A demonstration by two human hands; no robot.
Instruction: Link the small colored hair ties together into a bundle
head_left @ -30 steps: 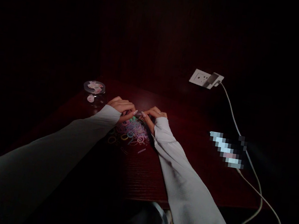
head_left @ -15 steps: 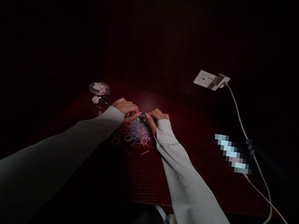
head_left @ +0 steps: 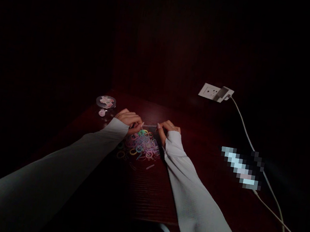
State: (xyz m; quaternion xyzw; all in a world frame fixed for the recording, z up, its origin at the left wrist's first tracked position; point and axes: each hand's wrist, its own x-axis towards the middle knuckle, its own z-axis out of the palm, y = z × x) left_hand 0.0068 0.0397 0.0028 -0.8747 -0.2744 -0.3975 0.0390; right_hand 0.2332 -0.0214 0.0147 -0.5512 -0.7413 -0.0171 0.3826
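Between my two hands a thin pale band, seemingly an elastic hair tie (head_left: pixel 150 126), is pulled into a straight line. My left hand (head_left: pixel 129 119) pinches its left end with thumb and fingers. The right end is pinched by my right hand (head_left: pixel 167 129). Just below the hands lies a loose pile of small colourful hair ties (head_left: pixel 144 145) in pink, purple, blue, green and yellow. A few rings and strips are scattered at the pile's near side. The fine detail of the band is too small and dim to make out.
A clear jar with a sticker-covered lid (head_left: pixel 106 102) stands at the left on the dark red table (head_left: pixel 148 193). To the right lies a blurred-out phone (head_left: pixel 238 166) with a white cable (head_left: pixel 242 122) nearby. A wall socket (head_left: pixel 210 92) holds a charger.
My hands have drawn apart, the right one moving rightward, and the pale band between them is longer. The whole view has shifted, so things sit slightly lower.
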